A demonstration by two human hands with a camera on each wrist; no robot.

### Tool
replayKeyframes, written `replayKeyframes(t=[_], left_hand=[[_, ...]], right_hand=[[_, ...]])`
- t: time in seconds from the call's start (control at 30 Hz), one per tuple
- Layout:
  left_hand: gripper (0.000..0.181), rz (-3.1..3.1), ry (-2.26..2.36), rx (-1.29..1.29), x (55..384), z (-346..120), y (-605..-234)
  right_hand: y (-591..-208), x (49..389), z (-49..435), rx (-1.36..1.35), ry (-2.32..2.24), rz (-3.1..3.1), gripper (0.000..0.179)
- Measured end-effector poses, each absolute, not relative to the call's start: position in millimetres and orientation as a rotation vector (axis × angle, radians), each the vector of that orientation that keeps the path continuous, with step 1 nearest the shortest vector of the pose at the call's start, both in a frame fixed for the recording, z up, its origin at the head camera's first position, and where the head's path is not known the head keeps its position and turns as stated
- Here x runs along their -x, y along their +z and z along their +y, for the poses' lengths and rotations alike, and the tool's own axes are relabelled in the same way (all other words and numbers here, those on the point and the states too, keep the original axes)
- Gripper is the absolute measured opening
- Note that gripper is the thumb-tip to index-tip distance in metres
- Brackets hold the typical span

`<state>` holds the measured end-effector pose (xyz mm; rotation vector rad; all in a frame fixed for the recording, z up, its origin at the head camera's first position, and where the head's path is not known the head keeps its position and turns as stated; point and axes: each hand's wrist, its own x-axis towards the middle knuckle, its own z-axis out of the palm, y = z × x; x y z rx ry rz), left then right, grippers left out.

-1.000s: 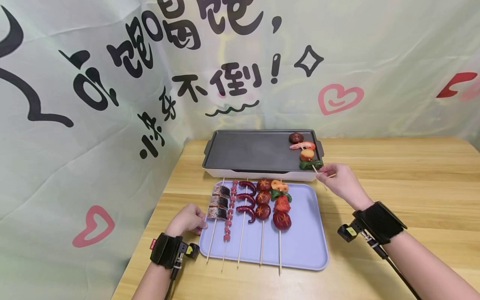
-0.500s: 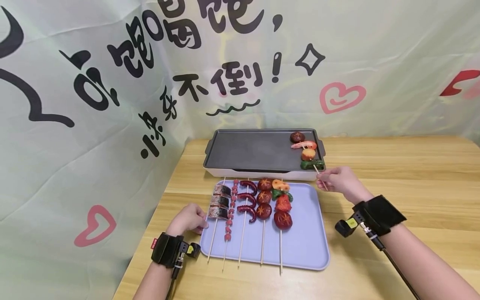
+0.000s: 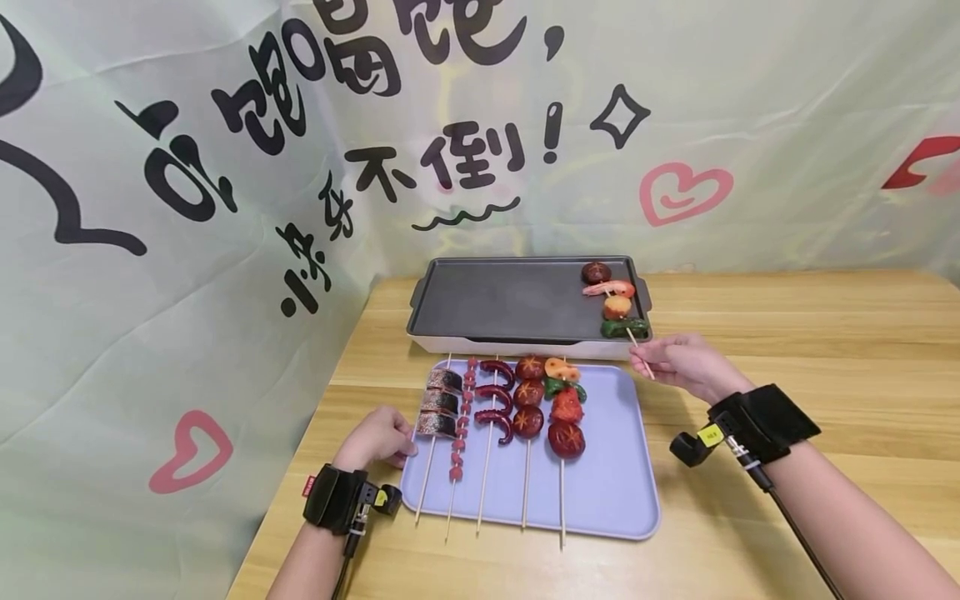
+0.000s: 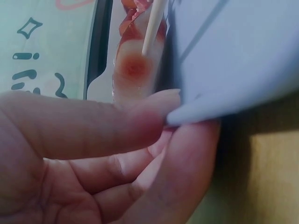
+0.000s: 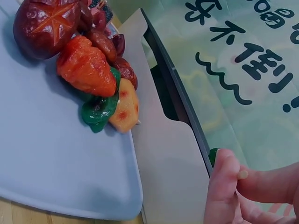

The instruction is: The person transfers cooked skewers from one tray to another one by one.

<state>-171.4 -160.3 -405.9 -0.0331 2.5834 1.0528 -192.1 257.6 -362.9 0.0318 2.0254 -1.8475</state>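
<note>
In the head view my right hand [image 3: 686, 364] pinches the bare stick end of a food skewer [image 3: 617, 307]. Mushroom, prawn, a round yellow-orange piece and green pepper are threaded on it, lying along the right end of the dark griddle plate [image 3: 495, 300]. The right wrist view shows the stick tip between thumb and finger [image 5: 222, 182]. My left hand [image 3: 377, 436] holds the left edge of the lilac tray [image 3: 611, 467]; in the left wrist view, thumb and finger pinch its rim [image 4: 201, 112].
Several skewers lie side by side on the tray: fish pieces [image 3: 437, 402], small pink pieces [image 3: 461, 425], octopus tentacles [image 3: 492, 402], mushrooms [image 3: 528, 393] and a mixed one [image 3: 566, 406]. Their sticks overhang the front rim. A printed cloth [image 3: 750, 108] hangs behind the wooden table [image 3: 787, 325].
My right hand has shifted its fingers slightly along the stick and turned a little at the wrist. The skewer stays in place on the griddle. My left hand remains at the tray edge.
</note>
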Motion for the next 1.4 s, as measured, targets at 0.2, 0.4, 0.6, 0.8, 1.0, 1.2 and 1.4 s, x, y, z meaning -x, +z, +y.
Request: replayKeyframes(t=[0.2,0.4,0.6,0.8,1.0,1.2,1.4], left_hand=[[0.022,2.598,1.039,0.015,170.2,-159.8,-402.7],[0.023,2.588,1.029,0.006,170.3,-159.5,-402.8],[0.021,2.586,1.029,0.013,171.6,-160.4,-404.3],[0.018,2.588,1.024,0.024,171.7,-159.9,-404.3],[0.018,2.585,1.031,0.019,171.4,-161.1,-405.0],[0.02,2.595,1.027,0.017,171.6,-161.9,-405.8],[0.019,2.588,1.02,0.014,171.0,-160.7,-404.3]], right_hand=[[-364.3,193.5,254.7,-0.053,-1.863,2.027,0.042],[-366.6,193.8,253.6,-0.072,-1.921,1.965,0.036],[-366.3,194.3,249.9,-0.071,-1.929,1.954,0.036],[-357.3,188.1,244.3,-0.059,-1.901,2.057,0.032],[-345.9,172.3,236.4,-0.051,-1.987,2.016,0.027],[-342.7,157.3,232.1,-0.018,-2.02,1.993,0.021],[-348.3,138.1,229.7,-0.003,-2.029,1.999,0.022]])
